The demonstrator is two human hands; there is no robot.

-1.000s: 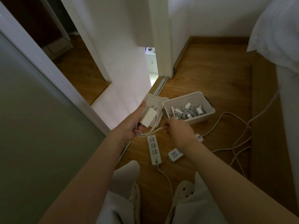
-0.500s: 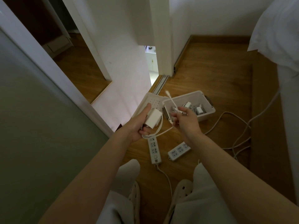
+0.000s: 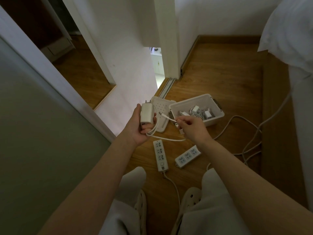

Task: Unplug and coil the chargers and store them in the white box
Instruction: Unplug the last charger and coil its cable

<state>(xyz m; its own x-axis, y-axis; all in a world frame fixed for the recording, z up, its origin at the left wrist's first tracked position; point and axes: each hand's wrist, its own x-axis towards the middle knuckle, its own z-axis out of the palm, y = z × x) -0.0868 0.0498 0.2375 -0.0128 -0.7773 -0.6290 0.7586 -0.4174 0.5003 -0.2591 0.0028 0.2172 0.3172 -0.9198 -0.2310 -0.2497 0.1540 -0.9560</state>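
We gripped charger brick [image 3: 146, 113] in left hand [image 3: 140, 128], pinched limp, light cable [image 3: 167, 117] near tip with right hand [image 3: 193, 128]; hands apart. Judged rigid brick best anchor for coiling.

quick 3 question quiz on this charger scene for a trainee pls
1. Fill in: the right hand pinches the white ____ near its free end.
2. The charger brick is gripped by: A the left hand; B the right hand; C neither.
3. True or false: the white box on the floor already holds chargers.
Key: 1 cable; 2 A; 3 true.
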